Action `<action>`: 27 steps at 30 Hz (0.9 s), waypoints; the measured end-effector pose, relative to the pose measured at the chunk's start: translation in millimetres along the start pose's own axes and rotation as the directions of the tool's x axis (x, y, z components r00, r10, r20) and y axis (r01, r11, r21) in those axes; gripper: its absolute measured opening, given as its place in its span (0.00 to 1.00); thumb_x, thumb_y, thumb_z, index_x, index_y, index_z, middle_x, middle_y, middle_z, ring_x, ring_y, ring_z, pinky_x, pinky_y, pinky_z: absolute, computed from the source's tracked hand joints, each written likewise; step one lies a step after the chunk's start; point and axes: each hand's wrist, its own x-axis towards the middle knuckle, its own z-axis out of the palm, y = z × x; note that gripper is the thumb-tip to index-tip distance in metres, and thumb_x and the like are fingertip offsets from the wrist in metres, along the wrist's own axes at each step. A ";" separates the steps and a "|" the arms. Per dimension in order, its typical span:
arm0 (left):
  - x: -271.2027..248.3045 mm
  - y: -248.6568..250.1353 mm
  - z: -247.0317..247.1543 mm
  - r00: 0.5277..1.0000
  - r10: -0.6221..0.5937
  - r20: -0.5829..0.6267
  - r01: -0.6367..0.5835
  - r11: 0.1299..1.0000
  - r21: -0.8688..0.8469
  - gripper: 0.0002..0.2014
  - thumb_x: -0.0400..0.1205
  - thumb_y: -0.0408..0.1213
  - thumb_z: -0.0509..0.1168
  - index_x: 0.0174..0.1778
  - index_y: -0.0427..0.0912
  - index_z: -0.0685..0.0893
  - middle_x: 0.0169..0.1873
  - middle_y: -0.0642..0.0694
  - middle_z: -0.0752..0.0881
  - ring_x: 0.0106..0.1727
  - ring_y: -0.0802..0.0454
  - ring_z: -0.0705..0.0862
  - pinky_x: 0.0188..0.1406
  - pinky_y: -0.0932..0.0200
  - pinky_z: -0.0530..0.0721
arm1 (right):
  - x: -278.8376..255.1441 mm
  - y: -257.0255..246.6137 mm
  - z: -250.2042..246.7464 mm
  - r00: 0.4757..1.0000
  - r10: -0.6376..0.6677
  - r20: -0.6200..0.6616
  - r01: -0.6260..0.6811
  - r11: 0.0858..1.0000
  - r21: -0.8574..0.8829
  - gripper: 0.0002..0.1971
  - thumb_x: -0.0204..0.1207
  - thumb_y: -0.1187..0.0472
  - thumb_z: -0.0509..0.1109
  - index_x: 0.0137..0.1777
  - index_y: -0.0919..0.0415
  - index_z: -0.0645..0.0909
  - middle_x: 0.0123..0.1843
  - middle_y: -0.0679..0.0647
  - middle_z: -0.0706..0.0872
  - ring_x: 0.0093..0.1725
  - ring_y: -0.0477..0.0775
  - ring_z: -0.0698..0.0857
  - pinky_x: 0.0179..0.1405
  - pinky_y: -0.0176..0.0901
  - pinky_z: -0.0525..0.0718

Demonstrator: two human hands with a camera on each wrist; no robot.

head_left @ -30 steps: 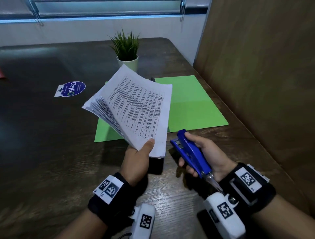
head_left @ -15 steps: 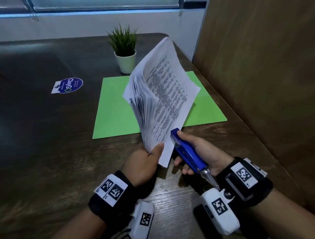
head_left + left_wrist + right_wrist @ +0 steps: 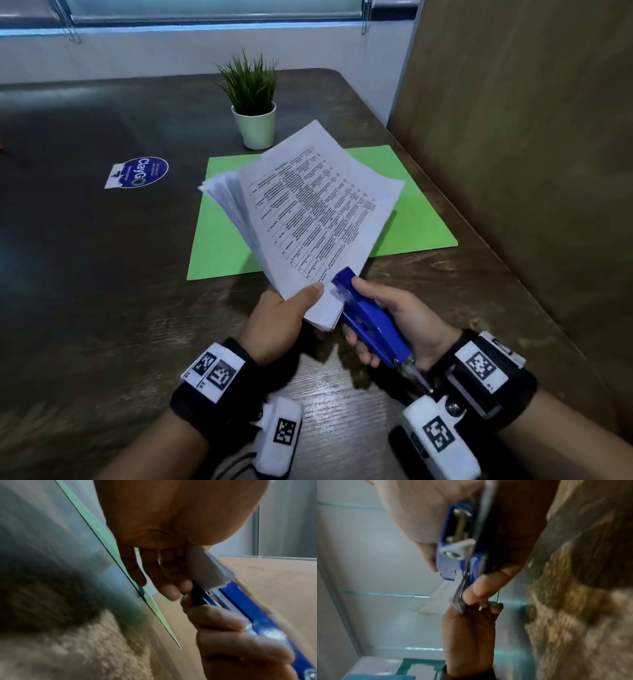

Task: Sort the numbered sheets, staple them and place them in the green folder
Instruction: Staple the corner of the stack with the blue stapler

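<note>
My left hand (image 3: 291, 308) grips the near corner of a thick stack of printed sheets (image 3: 318, 212), thumb on top, holding it tilted above the table. My right hand (image 3: 394, 318) grips a blue stapler (image 3: 370, 318) whose front end sits over the stack's near right corner. In the left wrist view the stack's corner (image 3: 212, 569) lies inside the stapler (image 3: 257, 615) mouth. In the right wrist view the sheets (image 3: 443, 595) enter the stapler (image 3: 458, 547) head. The green folder (image 3: 418, 219) lies closed and flat on the table behind the stack, partly hidden by it.
A small potted plant (image 3: 253, 102) stands behind the folder. A round blue sticker (image 3: 140, 171) lies on the dark wooden table (image 3: 85, 291) at the left. A wooden partition (image 3: 531, 154) rises along the table's right edge.
The stack swung from lying fanned to the left, up on edge, then back down toward the right. The stapler moved forward onto the stack's near corner.
</note>
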 end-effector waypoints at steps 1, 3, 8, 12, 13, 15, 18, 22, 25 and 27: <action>0.8 -1.4 -1.9 1.000 0.006 -0.030 -0.005 0.999 0.036 0.16 0.77 0.48 0.70 0.55 0.42 0.91 0.49 0.43 0.94 0.51 0.40 0.91 0.58 0.38 0.88 | 0.1 1.6 4.5 1.000 -0.018 0.002 0.018 1.000 0.012 0.25 0.76 0.39 0.69 0.47 0.66 0.82 0.32 0.64 0.82 0.20 0.55 0.82 0.16 0.37 0.80; 0.5 -1.7 -4.8 0.997 0.040 -0.068 -0.032 0.992 0.120 0.18 0.76 0.52 0.68 0.56 0.48 0.91 0.52 0.53 0.94 0.56 0.52 0.91 0.66 0.43 0.85 | -0.3 3.1 11.6 0.999 -0.053 -0.003 0.053 0.998 0.041 0.22 0.76 0.40 0.68 0.45 0.62 0.80 0.30 0.63 0.81 0.18 0.54 0.80 0.15 0.37 0.77; 0.2 0.0 -8.2 0.975 0.151 -0.164 -0.083 0.929 0.359 0.26 0.76 0.60 0.60 0.63 0.50 0.88 0.62 0.50 0.90 0.66 0.47 0.85 0.71 0.45 0.80 | -3.5 7.2 19.6 0.998 -0.062 0.020 0.061 0.997 0.040 0.26 0.72 0.37 0.70 0.49 0.64 0.80 0.30 0.63 0.81 0.18 0.53 0.79 0.13 0.37 0.76; -1.8 2.2 -9.1 0.968 0.137 -0.210 -0.054 0.932 0.358 0.27 0.76 0.59 0.59 0.62 0.48 0.88 0.61 0.47 0.91 0.64 0.43 0.86 0.68 0.44 0.81 | -3.7 4.1 24.7 0.999 -0.004 0.046 0.001 0.999 0.050 0.26 0.76 0.36 0.67 0.47 0.63 0.81 0.29 0.62 0.80 0.17 0.53 0.78 0.14 0.37 0.75; -1.3 0.7 -8.8 0.969 0.131 -0.209 -0.049 0.932 0.360 0.27 0.76 0.59 0.60 0.62 0.48 0.89 0.60 0.47 0.91 0.64 0.43 0.87 0.68 0.44 0.82 | -3.8 2.2 24.3 0.998 0.021 0.059 -0.024 0.999 0.048 0.27 0.75 0.36 0.66 0.46 0.63 0.81 0.30 0.63 0.80 0.17 0.53 0.79 0.13 0.37 0.75; -0.1 -3.6 -7.1 0.972 0.112 -0.207 -0.032 0.934 0.356 0.27 0.75 0.59 0.60 0.60 0.47 0.90 0.59 0.48 0.92 0.63 0.44 0.87 0.67 0.44 0.82 | -4.0 -0.7 21.4 0.994 0.077 0.082 -0.080 0.996 0.035 0.28 0.74 0.35 0.67 0.47 0.64 0.81 0.30 0.64 0.81 0.17 0.54 0.79 0.13 0.36 0.76; -0.4 -9.0 -3.6 0.976 0.058 -0.209 0.024 0.929 0.370 0.28 0.74 0.60 0.60 0.58 0.44 0.91 0.56 0.47 0.92 0.60 0.45 0.88 0.65 0.46 0.84 | -2.1 -0.1 14.0 0.987 0.141 0.081 -0.144 0.989 0.022 0.29 0.73 0.35 0.68 0.49 0.65 0.80 0.32 0.66 0.82 0.18 0.55 0.81 0.13 0.37 0.78; -0.6 -10.9 -4.0 0.982 0.044 -0.185 0.033 0.918 0.394 0.28 0.73 0.60 0.61 0.56 0.42 0.91 0.53 0.47 0.93 0.58 0.45 0.89 0.63 0.47 0.85 | 3.9 0.8 0.3 0.980 0.197 0.037 -0.198 0.980 0.019 0.30 0.71 0.35 0.69 0.56 0.63 0.79 0.35 0.67 0.85 0.18 0.57 0.82 0.13 0.37 0.79; -1.0 -10.1 -3.6 0.991 0.053 -0.120 0.005 0.898 0.439 0.27 0.75 0.58 0.60 0.58 0.44 0.91 0.53 0.48 0.93 0.57 0.47 0.89 0.61 0.48 0.86 | 6.1 -2.2 -9.9 0.983 0.184 0.005 -0.184 0.982 0.038 0.29 0.73 0.36 0.68 0.55 0.63 0.82 0.36 0.68 0.86 0.18 0.57 0.82 0.13 0.37 0.79; -1.9 -10.1 -2.2 0.995 0.052 -0.085 -0.006 0.883 0.469 0.27 0.76 0.57 0.59 0.59 0.45 0.91 0.54 0.49 0.93 0.58 0.47 0.89 0.61 0.49 0.85 | 6.3 -4.3 -15.2 0.985 0.174 -0.009 -0.173 0.984 0.035 0.28 0.75 0.36 0.67 0.57 0.63 0.82 0.35 0.67 0.85 0.18 0.56 0.82 0.14 0.38 0.79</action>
